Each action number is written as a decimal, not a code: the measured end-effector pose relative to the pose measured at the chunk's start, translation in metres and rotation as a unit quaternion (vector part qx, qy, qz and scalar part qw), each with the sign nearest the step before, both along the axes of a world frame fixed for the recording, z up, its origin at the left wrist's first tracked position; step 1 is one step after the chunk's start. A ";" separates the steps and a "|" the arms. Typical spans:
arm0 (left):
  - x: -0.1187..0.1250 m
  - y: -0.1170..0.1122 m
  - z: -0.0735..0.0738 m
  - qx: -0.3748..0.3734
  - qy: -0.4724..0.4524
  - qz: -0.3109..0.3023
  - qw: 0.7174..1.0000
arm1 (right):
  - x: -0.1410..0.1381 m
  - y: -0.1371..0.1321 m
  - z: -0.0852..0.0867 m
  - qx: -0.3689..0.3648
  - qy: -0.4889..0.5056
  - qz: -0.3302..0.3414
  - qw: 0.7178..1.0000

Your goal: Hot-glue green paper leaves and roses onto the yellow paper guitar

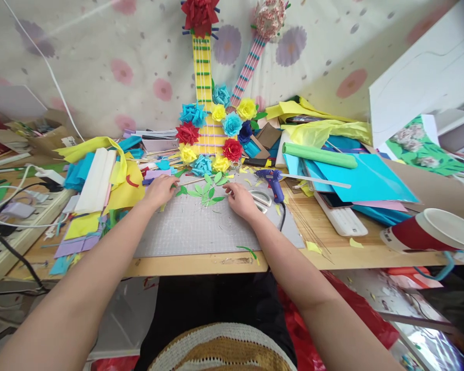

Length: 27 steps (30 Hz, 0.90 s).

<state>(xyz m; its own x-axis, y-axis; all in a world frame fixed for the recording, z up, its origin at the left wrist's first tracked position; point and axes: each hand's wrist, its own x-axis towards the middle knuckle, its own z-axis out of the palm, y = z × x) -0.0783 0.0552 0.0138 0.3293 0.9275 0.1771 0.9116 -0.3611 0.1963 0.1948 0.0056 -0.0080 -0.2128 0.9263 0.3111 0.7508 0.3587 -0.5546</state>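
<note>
My left hand point(161, 190) rests at the left of the grey cutting mat point(166, 237), fingers loosely stretched and holding nothing I can see. At the other side of the green paper leaves point(205, 191) lies my right hand point(240, 200), its fingers slightly bent and apart, the tips close to a leaf. Beside that hand are white-handled scissors point(261, 201), partly hidden, and a blue glue gun point(274, 184). Behind the leaves stands a yellow paper guitar point(203, 67), its body covered with red, blue and yellow paper flowers. A second, pink guitar neck point(248, 69) leans behind it.
Crepe paper rolls and scraps point(96, 180) crowd the left, near a power strip point(7, 232). Blue sheets point(367, 175) and a green paper roll point(319, 155) lie at right. A red and white cup point(429, 230) stands near the right front edge. Thin wires point(307, 226) lie beside the mat.
</note>
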 end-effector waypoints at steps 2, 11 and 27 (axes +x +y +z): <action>-0.002 -0.006 0.000 0.013 -0.019 0.008 1.000 | 0.000 -0.001 0.001 0.001 0.000 0.001 1.000; 0.012 -0.022 0.011 0.103 -0.079 0.048 0.990 | -0.001 -0.004 0.003 0.004 0.051 -0.008 0.999; 0.085 -0.051 -0.014 0.166 -0.051 -0.209 0.962 | -0.010 -0.008 0.010 -0.263 0.369 0.116 0.884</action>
<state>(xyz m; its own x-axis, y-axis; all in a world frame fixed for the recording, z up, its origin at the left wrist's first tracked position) 0.0071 0.0044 -0.0003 0.6265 0.6043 0.4922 0.6548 -0.7506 0.0882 0.1851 -0.0024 0.0019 -0.3352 0.9420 -0.0156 0.0541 0.0028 -0.9985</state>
